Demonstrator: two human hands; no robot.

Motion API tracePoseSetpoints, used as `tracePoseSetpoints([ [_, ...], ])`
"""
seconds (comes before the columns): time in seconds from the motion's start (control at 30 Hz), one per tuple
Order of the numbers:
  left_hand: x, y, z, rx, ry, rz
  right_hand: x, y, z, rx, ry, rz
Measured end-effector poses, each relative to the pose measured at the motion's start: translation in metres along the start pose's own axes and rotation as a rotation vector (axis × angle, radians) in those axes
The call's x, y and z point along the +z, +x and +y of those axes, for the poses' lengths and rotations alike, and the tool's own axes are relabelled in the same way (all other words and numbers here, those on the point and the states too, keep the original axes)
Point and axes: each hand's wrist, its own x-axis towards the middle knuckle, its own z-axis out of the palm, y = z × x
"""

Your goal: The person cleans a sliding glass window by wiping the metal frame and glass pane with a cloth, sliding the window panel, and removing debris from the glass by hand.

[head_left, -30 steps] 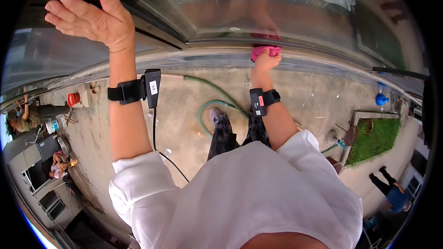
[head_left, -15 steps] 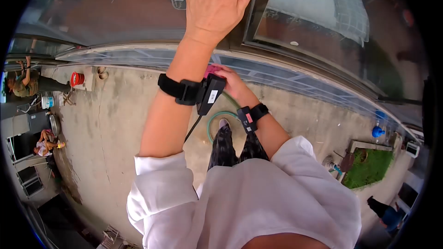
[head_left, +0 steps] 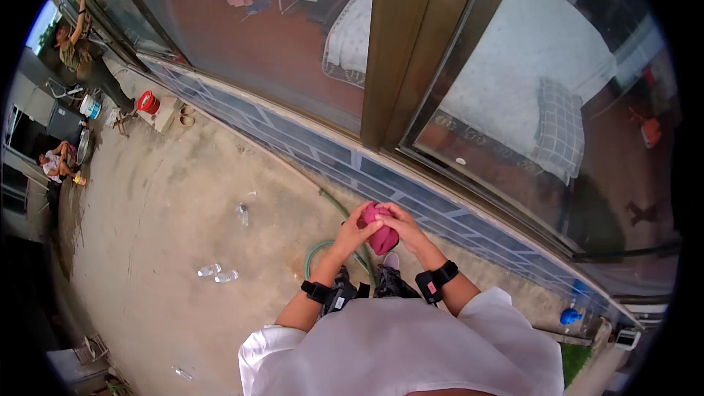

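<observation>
A bunched pink cloth [head_left: 382, 240] is held in front of my body, low beside the tiled wall below the windows. My left hand [head_left: 353, 233] grips its left side, with the thumb pressed on top. From the other side my right hand [head_left: 405, 227] holds it too, fingers curled round its upper part. The undersides of the fingers are hidden. Close above the hands are the wooden window frame [head_left: 402, 51] and the glass pane [head_left: 484, 95], through which a bed shows.
A green hose [head_left: 312, 255] loops on the concrete by my feet. Several plastic bottles [head_left: 227, 276] lie to the left. Farther off stand a red bucket [head_left: 148, 102], a person [head_left: 92, 66] reaching up to a window and a seated person [head_left: 59, 161]. A blue object [head_left: 570, 316] sits at right.
My left hand has come down from the window and joined my right hand on the pink cloth. The view has shifted, showing more of the windows and bottles on the ground.
</observation>
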Motion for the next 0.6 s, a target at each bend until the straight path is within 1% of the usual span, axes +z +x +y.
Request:
tracePoseSetpoints([
  [0.03,0.0,-0.002,-0.003,0.024,0.049,0.026,-0.001,-0.001,0.001,-0.028,-0.033,-0.021],
  [0.1,0.002,-0.009,-0.006,0.07,0.003,0.09,0.004,-0.007,-0.003,-0.068,-0.163,0.0],
  [0.17,0.0,-0.02,0.0,0.041,-0.041,0.048,0.011,-0.014,-0.014,-0.26,-0.478,0.034],
  [0.2,-0.001,-0.023,-0.003,0.063,-0.033,0.055,0.01,-0.013,-0.012,-0.412,-0.631,0.043],
  [0.23,-0.004,-0.026,-0.011,0.063,-0.01,0.06,0.01,-0.012,-0.017,-0.533,-0.754,-0.002],
  [0.3,-0.011,-0.026,-0.025,0.076,0.03,0.058,0.011,-0.01,-0.027,-0.688,-0.851,-0.01],
  [0.33,-0.015,-0.024,-0.028,0.027,0.116,0.092,0.01,-0.006,-0.029,-0.71,-0.849,-0.002],
  [0.37,-0.018,-0.019,-0.032,-0.021,0.2,0.128,0.008,0.0,-0.029,-0.694,-0.843,0.173],
  [0.4,-0.012,-0.02,-0.017,0.066,0.093,0.235,0.007,0.006,-0.028,-0.674,-0.83,0.348],
  [0.43,-0.011,-0.022,-0.001,0.084,0.105,0.227,0.005,0.011,-0.024,-0.694,-0.826,0.36],
  [0.5,-0.009,-0.028,0.038,0.176,0.771,0.295,0.005,0.019,-0.016,-0.321,-0.319,0.121],
  [0.53,-0.01,-0.024,0.039,0.398,0.812,0.315,0.018,0.013,-0.031,-0.158,-0.221,-0.056],
  [0.57,-0.012,-0.022,0.043,0.419,0.815,0.307,0.031,0.005,-0.039,-0.177,-0.224,-0.045],
  [0.6,-0.015,-0.02,0.048,0.475,0.671,0.235,0.044,-0.003,-0.042,-0.025,-0.069,-0.109],
])
